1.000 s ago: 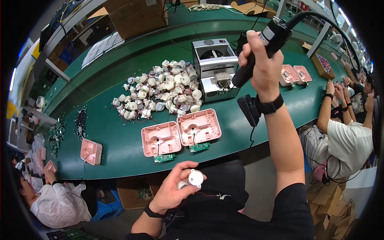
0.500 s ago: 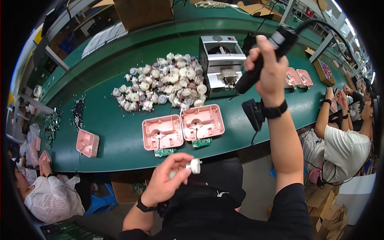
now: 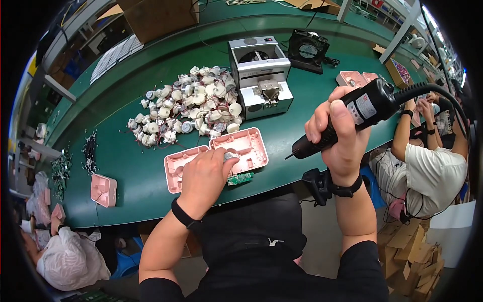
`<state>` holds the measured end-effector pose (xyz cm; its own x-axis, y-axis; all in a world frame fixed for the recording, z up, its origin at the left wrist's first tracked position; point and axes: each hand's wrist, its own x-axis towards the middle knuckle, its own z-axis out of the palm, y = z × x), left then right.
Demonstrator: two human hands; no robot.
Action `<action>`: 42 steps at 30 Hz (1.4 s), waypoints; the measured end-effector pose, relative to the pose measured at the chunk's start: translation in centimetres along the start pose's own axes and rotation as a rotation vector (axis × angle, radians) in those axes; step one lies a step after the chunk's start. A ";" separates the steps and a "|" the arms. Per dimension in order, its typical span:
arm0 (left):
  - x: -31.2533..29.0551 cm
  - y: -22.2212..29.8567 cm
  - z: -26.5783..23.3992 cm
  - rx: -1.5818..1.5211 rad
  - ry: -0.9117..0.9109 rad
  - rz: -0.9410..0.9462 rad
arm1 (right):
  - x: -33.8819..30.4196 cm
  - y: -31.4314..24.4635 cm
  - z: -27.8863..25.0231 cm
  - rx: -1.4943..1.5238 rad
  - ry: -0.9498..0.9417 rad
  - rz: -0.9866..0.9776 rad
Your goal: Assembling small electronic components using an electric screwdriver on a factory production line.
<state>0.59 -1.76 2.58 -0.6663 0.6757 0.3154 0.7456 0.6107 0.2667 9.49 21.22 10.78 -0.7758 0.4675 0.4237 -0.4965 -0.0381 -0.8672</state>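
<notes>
My left hand (image 3: 201, 178) is closed on a small motor (image 3: 229, 156), its silvery round end showing at the fingertips, over the right of two pink plastic housings (image 3: 257, 147). Whether the motor touches the housing is hidden by the fingers. Partly covered by that hand is the left pink housing (image 3: 174, 168). A green circuit board (image 3: 240, 178) lies at the right housing's near edge. In my right hand (image 3: 342, 136), a corded black electric screwdriver (image 3: 370, 108) is gripped above the bench, right of the housings, its bit pointing down and left.
Behind the housings lies a heap of white-capped motors (image 3: 201, 100) with wires. A grey-and-black screw feeder (image 3: 264, 75) and a black fan (image 3: 308, 50) stand beyond. One pink part (image 3: 104, 190) sits left. Co-workers sit at both sides.
My left hand has carried the motor forward from the bench's near edge to over the right housing. My right hand has come lower and nearer with the screwdriver. The view has shifted slightly.
</notes>
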 end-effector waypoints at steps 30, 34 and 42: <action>0.7 -1.3 1.6 -0.008 -0.053 0.019 | 0.9 6.5 7.0 0.001 -0.161 -0.034; 0.6 -1.5 1.8 -0.010 -0.037 0.029 | 1.1 7.1 8.0 -0.008 -0.185 -0.048; 0.9 -1.5 1.6 0.001 -0.093 -0.009 | 1.4 7.7 9.3 -0.031 -0.193 -0.091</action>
<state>-1.16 -1.47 1.01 -0.6714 0.7056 0.2266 0.7395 0.6176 0.2680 0.94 13.34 7.13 -0.7899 0.2900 0.5403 -0.5582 0.0248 -0.8293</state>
